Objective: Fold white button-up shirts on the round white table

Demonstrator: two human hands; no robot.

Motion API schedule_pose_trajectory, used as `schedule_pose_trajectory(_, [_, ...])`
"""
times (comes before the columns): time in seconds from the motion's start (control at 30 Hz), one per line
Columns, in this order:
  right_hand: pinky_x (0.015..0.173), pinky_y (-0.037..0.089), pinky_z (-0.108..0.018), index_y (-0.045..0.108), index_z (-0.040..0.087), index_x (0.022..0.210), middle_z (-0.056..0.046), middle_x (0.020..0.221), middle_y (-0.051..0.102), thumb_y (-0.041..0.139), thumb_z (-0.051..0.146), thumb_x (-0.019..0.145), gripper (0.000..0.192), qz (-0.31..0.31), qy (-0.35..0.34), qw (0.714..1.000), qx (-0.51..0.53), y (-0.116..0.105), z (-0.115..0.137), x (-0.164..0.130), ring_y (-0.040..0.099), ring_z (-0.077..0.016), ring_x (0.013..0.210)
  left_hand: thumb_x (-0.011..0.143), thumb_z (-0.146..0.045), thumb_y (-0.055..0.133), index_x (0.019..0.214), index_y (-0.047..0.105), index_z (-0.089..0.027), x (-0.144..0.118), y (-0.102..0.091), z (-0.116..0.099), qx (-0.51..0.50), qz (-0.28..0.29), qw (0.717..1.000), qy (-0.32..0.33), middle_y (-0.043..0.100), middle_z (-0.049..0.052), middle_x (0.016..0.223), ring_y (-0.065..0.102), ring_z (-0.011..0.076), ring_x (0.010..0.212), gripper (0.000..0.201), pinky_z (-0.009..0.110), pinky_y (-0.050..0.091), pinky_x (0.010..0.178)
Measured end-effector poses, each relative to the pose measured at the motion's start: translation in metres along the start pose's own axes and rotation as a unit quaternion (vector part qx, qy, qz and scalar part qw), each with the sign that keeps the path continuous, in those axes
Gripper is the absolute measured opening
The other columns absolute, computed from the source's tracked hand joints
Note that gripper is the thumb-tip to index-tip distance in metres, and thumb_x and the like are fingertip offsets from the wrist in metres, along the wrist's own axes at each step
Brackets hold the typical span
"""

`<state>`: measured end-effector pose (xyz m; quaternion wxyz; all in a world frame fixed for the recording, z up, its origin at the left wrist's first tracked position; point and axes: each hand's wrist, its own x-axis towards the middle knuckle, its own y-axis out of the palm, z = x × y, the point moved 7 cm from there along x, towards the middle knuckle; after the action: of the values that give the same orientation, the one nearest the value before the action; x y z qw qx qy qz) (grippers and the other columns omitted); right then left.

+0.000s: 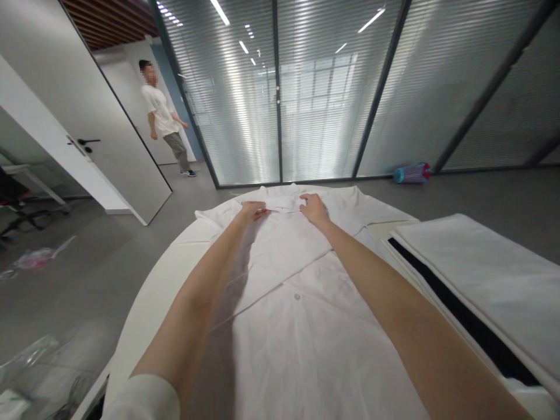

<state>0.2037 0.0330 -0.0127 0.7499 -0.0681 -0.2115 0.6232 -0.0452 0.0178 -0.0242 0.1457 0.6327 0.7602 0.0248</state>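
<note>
A white buttoned garment (301, 303) lies spread flat on a white round table (149, 297), its collar end at the far side. My left hand (252, 210) rests on the cloth near the collar, fingers curled onto the fabric. My right hand (313, 207) is a little to the right of it, fingers pressing on the same collar area. Both arms stretch out over the garment. Whether either hand pinches the cloth is unclear.
A stack of folded white cloth with a dark band (476, 291) lies at the right. A person in a white shirt (164, 116) stands by an open door (100, 146) at the far left. A blue and purple roll (411, 172) lies by the glass wall.
</note>
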Motion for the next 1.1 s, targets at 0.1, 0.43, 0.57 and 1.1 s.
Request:
schedule_pose_trajectory(0.1, [0.107, 0.044, -0.040, 0.072, 0.022, 0.092, -0.005, 0.098, 0.062, 0.066, 0.005, 0.071, 0.028, 0.004, -0.019, 0.998, -0.066, 0.000, 0.001, 0.001, 0.061, -0.0236, 0.105, 0.079, -0.003, 0.072, 0.102, 0.063, -0.008, -0.003, 0.004, 0.003, 0.070, -0.002, 0.998, -0.004, 0.053, -0.004, 0.061, 0.065, 0.0120, 0.062, 0.025, 0.032, 0.062, 0.080])
schedule_pose_trajectory(0.43, [0.109, 0.043, -0.038, 0.073, 0.022, 0.098, -0.008, 0.114, 0.061, 0.070, 0.007, 0.070, 0.032, -0.005, -0.036, 0.997, -0.064, 0.004, 0.006, -0.006, 0.058, -0.0248, 0.114, 0.067, -0.013, 0.078, 0.095, 0.069, -0.019, -0.027, 0.011, -0.026, 0.394, -0.049, 0.906, 0.149, 0.054, 0.014, 0.129, 0.050, 0.0343, 0.125, 0.030, 0.047, 0.043, 0.102])
schedule_pose_trajectory(0.57, [0.090, 0.055, -0.034, 0.071, 0.020, 0.092, -0.003, 0.095, 0.065, 0.070, 0.003, 0.067, 0.031, -0.014, 0.056, 0.993, 0.106, 0.002, -0.006, -0.003, 0.066, -0.0181, 0.087, 0.074, -0.016, 0.074, 0.126, 0.062, -0.027, -0.050, 0.049, -0.034, 0.663, 0.039, 0.661, 0.348, 0.043, 0.010, 0.143, 0.042, 0.0320, 0.131, 0.054, 0.046, 0.036, 0.106])
schedule_pose_trajectory(1.1, [0.094, 0.053, -0.036, 0.065, 0.019, 0.063, -0.003, 0.079, 0.062, 0.070, -0.002, 0.063, 0.021, -0.007, 0.084, 0.992, 0.095, -0.002, -0.009, -0.004, 0.068, -0.0226, 0.095, 0.093, -0.033, 0.058, 0.106, 0.073, -0.022, -0.048, 0.066, -0.009, 0.685, 0.075, 0.635, 0.350, 0.067, 0.009, 0.107, 0.062, 0.0226, 0.100, 0.023, 0.030, 0.047, 0.085])
